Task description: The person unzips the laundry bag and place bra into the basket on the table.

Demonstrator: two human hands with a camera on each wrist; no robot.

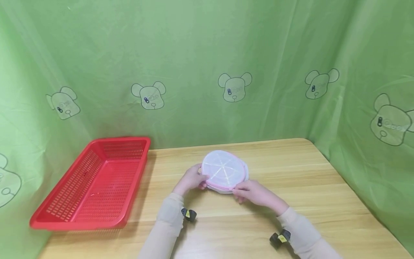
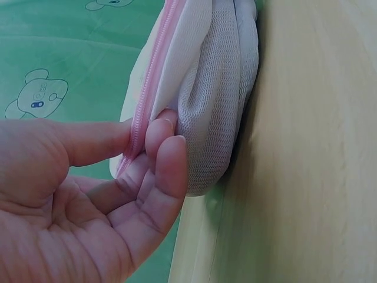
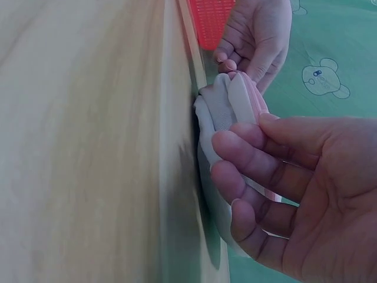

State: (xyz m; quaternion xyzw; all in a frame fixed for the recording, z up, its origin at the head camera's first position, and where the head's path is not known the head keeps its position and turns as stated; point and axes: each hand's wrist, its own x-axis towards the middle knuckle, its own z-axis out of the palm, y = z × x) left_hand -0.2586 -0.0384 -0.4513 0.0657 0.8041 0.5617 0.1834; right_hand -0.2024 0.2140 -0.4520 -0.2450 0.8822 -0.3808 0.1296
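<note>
1. I find the pouch (image 1: 224, 169), round and pale with white spokes on its top face, at the middle of the wooden table (image 1: 323, 201); whether its whole underside meets the wood I cannot tell.
2. The left hand (image 1: 195, 178) pinches its left near edge between thumb and fingers, at the pink zipper (image 2: 150, 79).
3. The right hand (image 1: 253, 191) pinches the same zippered edge farther right, thumb against fingers. I cannot tell whether it grips a zip pull.
4. The hands stand apart, with the near edge of the pouch between them.
5. I note a red basket (image 1: 137, 180) on the left, well apart from the pouch.
6. A green curtain (image 1: 194, 43) printed with animal faces stands behind.
</note>
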